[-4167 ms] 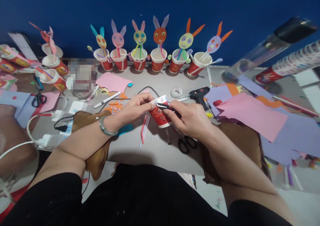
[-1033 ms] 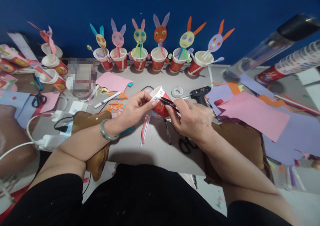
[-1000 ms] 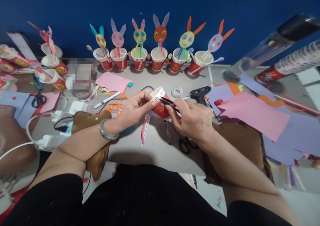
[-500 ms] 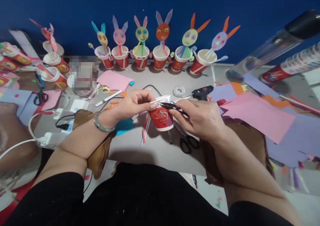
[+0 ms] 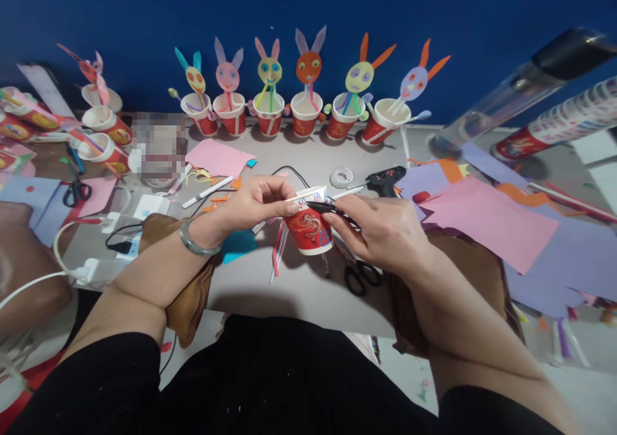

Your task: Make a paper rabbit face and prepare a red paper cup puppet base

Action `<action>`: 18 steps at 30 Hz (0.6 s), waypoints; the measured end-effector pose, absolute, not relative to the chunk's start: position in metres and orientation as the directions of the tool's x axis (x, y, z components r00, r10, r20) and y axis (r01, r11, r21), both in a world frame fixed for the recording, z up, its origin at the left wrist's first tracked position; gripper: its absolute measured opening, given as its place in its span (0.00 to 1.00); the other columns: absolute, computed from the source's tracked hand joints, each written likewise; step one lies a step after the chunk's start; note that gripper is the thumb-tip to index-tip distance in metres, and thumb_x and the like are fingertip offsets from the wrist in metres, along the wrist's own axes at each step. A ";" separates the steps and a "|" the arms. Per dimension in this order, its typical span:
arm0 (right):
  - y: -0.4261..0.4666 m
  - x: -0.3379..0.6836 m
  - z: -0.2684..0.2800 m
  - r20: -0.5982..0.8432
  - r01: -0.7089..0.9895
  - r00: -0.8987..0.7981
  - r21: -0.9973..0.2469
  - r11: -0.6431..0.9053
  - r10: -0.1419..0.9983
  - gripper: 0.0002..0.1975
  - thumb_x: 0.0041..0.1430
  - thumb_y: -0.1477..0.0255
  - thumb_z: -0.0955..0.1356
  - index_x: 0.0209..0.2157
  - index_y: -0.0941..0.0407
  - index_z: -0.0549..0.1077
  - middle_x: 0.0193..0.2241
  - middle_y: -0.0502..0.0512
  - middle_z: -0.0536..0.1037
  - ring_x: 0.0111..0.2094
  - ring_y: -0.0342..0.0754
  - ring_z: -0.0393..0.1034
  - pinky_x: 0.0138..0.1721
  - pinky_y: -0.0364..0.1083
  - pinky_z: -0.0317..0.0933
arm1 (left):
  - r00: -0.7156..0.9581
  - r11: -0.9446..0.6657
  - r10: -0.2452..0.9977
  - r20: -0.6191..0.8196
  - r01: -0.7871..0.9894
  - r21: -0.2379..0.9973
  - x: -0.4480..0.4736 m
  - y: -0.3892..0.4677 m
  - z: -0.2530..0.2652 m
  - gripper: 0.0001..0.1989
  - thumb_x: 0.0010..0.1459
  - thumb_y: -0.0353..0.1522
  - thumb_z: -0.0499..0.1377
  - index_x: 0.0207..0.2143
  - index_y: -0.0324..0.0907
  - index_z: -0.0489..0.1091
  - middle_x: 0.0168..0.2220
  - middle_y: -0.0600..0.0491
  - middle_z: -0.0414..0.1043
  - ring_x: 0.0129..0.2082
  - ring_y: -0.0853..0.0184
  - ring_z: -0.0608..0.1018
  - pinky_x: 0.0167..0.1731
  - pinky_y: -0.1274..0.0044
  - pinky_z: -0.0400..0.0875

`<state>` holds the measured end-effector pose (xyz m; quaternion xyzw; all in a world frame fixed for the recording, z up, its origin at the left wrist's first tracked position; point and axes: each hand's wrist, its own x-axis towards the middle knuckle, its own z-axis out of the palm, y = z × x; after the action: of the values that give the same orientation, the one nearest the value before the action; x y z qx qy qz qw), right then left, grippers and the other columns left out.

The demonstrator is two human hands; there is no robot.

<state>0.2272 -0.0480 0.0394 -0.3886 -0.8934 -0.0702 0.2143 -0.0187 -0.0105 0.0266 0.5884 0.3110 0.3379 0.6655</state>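
My left hand (image 5: 263, 200), with a bracelet at the wrist, pinches the rim of a red paper cup (image 5: 311, 230) between thumb and fingers. The cup is tilted, and its pale upper band faces me. My right hand (image 5: 378, 226) is closed around a slim black pointed tool (image 5: 318, 207); its exact kind is hard to make out. The tip lies against the cup's side just under the rim, close to my left thumb. Below and right of the cup lie black-handled scissors (image 5: 361, 277). Straws (image 5: 277, 255) lie left of the cup's base.
Several paper cups with rabbit faces (image 5: 307, 114) line the blue wall. A glue gun (image 5: 385, 179) and a tape roll (image 5: 342, 177) lie behind my hands. Coloured paper (image 5: 496, 220) covers the right side; power adapters (image 5: 103, 268) and cables sit left. Stacked cups (image 5: 554, 126) stand at right.
The pointed tool now looks more closed up and lies flatter against the cup below the rim. The view has shifted slightly; both hands otherwise keep their hold.
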 end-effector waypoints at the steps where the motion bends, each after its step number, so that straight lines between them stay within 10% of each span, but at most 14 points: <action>1: -0.048 0.228 0.039 0.437 0.724 -0.609 -0.036 0.689 0.662 0.17 0.72 0.63 0.60 0.34 0.56 0.74 0.22 0.51 0.75 0.20 0.42 0.62 0.25 0.44 0.49 | 0.582 0.087 0.813 -0.021 -0.087 0.992 -0.019 -0.011 0.027 0.19 0.52 0.42 0.73 0.27 0.37 0.72 0.24 0.55 0.71 0.22 0.77 0.69 0.23 0.84 0.64; 18: -0.044 0.233 0.043 0.463 0.644 -0.690 0.040 0.764 0.557 0.17 0.73 0.65 0.60 0.31 0.55 0.72 0.21 0.48 0.73 0.21 0.42 0.61 0.26 0.45 0.50 | 0.648 0.172 0.756 -0.091 -0.063 0.983 -0.024 -0.008 0.023 0.20 0.50 0.44 0.73 0.28 0.37 0.72 0.25 0.55 0.70 0.23 0.76 0.68 0.23 0.82 0.61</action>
<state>0.2332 -0.0442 0.0429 -0.3288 -0.9136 -0.1003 0.2171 -0.0243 -0.0080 0.0233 0.5738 0.3021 0.2910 0.7034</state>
